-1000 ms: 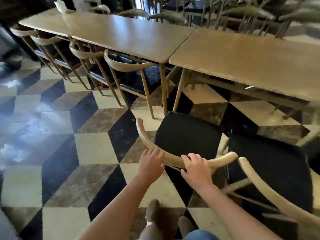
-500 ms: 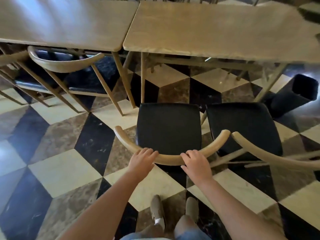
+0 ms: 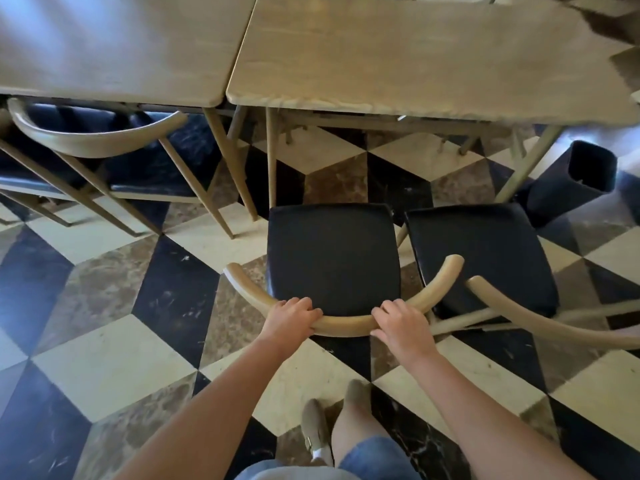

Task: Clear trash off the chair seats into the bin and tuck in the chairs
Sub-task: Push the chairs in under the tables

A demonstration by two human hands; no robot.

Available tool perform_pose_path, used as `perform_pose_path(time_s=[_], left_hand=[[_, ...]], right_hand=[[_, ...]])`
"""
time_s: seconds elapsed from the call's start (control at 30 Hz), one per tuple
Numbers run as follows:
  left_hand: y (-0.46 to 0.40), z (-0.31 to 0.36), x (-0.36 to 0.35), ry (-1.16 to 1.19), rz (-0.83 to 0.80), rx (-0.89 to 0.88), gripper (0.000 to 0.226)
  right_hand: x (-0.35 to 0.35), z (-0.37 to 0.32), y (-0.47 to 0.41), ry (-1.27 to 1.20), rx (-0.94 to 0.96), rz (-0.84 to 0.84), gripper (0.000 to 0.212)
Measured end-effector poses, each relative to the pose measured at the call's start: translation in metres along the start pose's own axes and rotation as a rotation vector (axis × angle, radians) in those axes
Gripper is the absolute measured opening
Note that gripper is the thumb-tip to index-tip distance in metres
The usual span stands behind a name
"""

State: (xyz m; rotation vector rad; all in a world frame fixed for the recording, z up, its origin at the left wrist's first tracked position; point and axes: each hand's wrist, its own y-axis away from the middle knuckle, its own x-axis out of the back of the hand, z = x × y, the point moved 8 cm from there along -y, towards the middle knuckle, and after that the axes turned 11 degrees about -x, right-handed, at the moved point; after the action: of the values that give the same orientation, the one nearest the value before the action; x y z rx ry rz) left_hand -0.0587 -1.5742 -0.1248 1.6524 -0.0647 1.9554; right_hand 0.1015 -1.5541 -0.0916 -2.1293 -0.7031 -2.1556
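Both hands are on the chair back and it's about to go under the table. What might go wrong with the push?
The held chair sits near the table leg, so its seat could catch it. Its backrest tip almost meets the neighbouring chair, which might snag. Left hand and right hand grip firmly.

Left hand (image 3: 290, 317) and right hand (image 3: 401, 323) clenched, both arms outstretched.

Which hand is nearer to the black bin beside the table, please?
Right. The right hand grips the chair backrest on the side toward the black bin; the left hand grips farther away.
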Motion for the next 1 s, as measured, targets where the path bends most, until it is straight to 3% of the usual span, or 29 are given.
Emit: perform_pose_path(time_s=[0.8,1.0], left_hand=[[-0.159,-0.15,0.1,-0.005,-0.023,0.081,0.033],[-0.188,-0.179,0.116,0.052,0.023,0.027,0.032]], right_hand=[[0.072,0.019,-0.22,0.041,-0.036,0.078,0.042],[0.084,0.026,-0.261,0.003,-0.05,0.077,0.042]])
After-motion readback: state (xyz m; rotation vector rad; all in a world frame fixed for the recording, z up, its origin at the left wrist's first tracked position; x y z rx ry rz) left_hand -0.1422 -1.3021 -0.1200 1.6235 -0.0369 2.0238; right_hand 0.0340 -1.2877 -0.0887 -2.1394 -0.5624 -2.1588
